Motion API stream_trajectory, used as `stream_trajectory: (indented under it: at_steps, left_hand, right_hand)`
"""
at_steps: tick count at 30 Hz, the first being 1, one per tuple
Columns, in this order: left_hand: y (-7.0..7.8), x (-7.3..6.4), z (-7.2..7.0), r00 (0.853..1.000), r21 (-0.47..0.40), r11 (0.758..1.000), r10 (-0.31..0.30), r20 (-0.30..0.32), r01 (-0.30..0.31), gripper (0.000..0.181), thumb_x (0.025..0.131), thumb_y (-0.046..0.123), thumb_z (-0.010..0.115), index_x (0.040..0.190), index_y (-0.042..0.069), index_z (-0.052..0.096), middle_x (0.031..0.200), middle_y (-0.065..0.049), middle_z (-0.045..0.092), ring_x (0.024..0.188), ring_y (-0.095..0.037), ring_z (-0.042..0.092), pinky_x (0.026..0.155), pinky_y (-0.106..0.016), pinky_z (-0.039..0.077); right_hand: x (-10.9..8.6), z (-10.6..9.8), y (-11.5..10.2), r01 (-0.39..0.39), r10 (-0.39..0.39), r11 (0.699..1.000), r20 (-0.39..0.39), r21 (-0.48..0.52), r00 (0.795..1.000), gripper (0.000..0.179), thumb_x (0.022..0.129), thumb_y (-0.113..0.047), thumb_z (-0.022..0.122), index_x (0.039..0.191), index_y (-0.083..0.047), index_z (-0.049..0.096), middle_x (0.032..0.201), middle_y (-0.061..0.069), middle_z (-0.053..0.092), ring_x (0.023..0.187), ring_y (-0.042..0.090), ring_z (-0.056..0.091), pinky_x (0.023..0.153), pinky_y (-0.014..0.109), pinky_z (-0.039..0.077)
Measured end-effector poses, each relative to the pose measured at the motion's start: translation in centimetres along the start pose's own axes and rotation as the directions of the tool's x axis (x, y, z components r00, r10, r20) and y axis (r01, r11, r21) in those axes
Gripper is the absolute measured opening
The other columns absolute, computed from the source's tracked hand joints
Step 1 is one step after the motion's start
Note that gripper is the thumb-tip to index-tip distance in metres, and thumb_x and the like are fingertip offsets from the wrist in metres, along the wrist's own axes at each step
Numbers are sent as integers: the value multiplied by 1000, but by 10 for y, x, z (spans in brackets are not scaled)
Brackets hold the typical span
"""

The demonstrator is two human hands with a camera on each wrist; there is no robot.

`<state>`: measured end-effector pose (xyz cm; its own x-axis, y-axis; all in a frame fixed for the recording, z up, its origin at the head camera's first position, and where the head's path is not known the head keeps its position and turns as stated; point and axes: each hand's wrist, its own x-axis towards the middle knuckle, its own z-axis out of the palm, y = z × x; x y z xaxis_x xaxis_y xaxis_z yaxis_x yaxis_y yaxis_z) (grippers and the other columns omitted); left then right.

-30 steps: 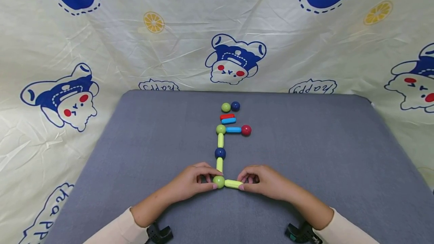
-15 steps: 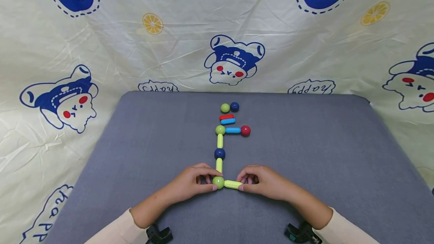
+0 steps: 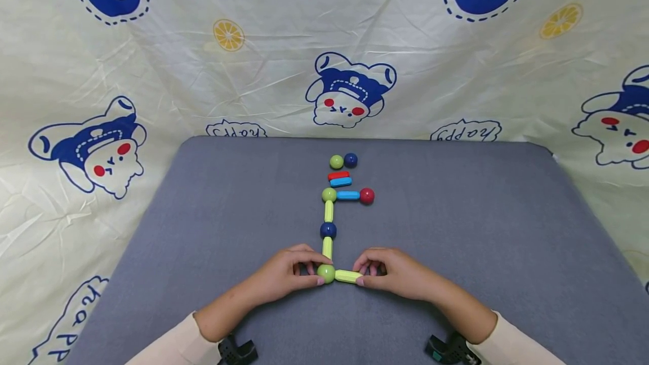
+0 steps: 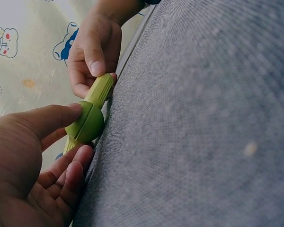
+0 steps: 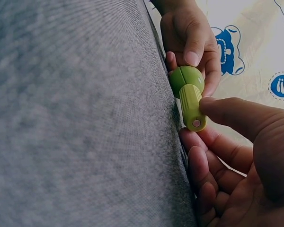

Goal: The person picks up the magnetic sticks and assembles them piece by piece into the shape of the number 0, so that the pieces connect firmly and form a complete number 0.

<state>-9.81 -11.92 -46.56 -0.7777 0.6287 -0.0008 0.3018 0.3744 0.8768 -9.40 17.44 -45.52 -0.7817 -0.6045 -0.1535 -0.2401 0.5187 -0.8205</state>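
In the head view I see hardly any change over the last second: my left hand point(image 3: 298, 267) and right hand point(image 3: 387, 270) stay put at the same joint, so I judge this a steadying hold rather than a fresh placement. The near green ball point(image 3: 326, 273) sits toward the desk's point(image 3: 487, 252) near edge, between its left and right edges, with the side rod point(image 3: 347, 276) touching it and pointing to the right edge. From that ball a line of pieces runs toward the far edge, through a dark blue ball point(image 3: 328, 230) and up to a far green ball point(image 3: 329, 195); a loose red rod point(image 3: 338, 175) lies beyond. My arms angle inward from either side. In the left wrist view, my left hand is nearly closed, thumb on the near green ball, fingertips curled below. In the right wrist view, my right hand pinches the side rod near its free end, thumb against one side, forefinger at the other, remaining fingers curled.
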Motion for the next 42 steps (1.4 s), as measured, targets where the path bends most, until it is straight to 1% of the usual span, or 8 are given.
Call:
stream_trajectory:
  at_steps: [3, 9, 13, 18, 24, 31, 38, 42]
  left_hand:
    - [0, 0, 0, 1000, -3, 1000, -9, -1, 9, 30, 91, 27, 77, 121, 28, 74, 100, 5, 65, 79, -4, 58, 65, -21, 50]
    - [0, -1, -1, 1000, -2, 1000, -15, -2, 15, 30, 91, 29, 77, 121, 28, 73, 99, 4, 65, 80, -4, 58, 66, -21, 50]
    - [-1, -2, 0, 1000, -5, 1000, -14, -7, 14, 30, 91, 29, 77, 121, 28, 74, 99, 4, 65, 80, -4, 58, 66, -21, 50]
    - [-1, -2, 1, 1000, -5, 1000, -17, -6, 17, 30, 91, 30, 77, 120, 28, 74, 99, 4, 65, 80, -4, 58, 66, -21, 50]
    - [-1, -1, 1, 1000, -8, 1000, -22, -4, 22, 30, 91, 29, 77, 120, 26, 74, 99, 5, 64, 80, -4, 58, 66, -21, 50]
    - [-1, -1, 2, 999, -8, 999, -32, -8, 32, 29, 91, 30, 77, 119, 28, 74, 99, 4, 64, 81, -4, 58, 66, -21, 50]
    - [-1, 0, 2, 999, -15, 999, -32, -7, 32, 29, 91, 29, 77, 119, 28, 74, 98, 3, 65, 80, -5, 58, 67, -21, 50]
    - [-1, 0, 2, 1000, -16, 999, -29, -5, 29, 29, 91, 29, 77, 119, 29, 74, 98, 2, 65, 80, -5, 58, 67, -21, 50]
  right_hand:
    - [0, 0, -1, 2, -2, 1000, -3, 12, 1000, 17, 94, -37, 73, 106, -24, 72, 92, -8, 66, 78, 3, 58, 69, 21, 51]
    - [1, -1, -3, -52, 53, 997, -25, 62, 998, 20, 99, -32, 66, 110, -16, 72, 93, -3, 68, 79, 6, 59, 70, 22, 50]
    - [1, -2, -4, -66, 70, 994, -56, 83, 996, 20, 100, -29, 64, 111, -14, 71, 94, 0, 68, 80, 7, 59, 70, 23, 50]
    - [0, -5, -6, -97, 104, 992, -84, 80, 991, 18, 101, -30, 64, 111, -16, 71, 94, -1, 67, 79, 10, 60, 68, 24, 51]
    - [1, -17, -10, -73, 80, 996, -159, 47, 984, 21, 100, -29, 65, 113, -14, 71, 97, 0, 68, 81, 11, 61, 72, 24, 52]
    - [15, -36, -7, -24, 26, 1000, -283, 12, 959, 22, 99, -22, 67, 116, -8, 70, 101, 2, 70, 84, 11, 61, 76, 25, 53]
    - [34, -52, -2, -14, 24, 999, -357, 31, 934, 25, 97, -18, 69, 119, -5, 68, 99, 6, 67, 85, 18, 59, 75, 24, 51]
    - [46, -60, -1, -16, 30, 999, -396, 37, 918, 25, 97, -18, 70, 119, -7, 69, 106, 8, 67, 91, 21, 58, 78, 25, 51]
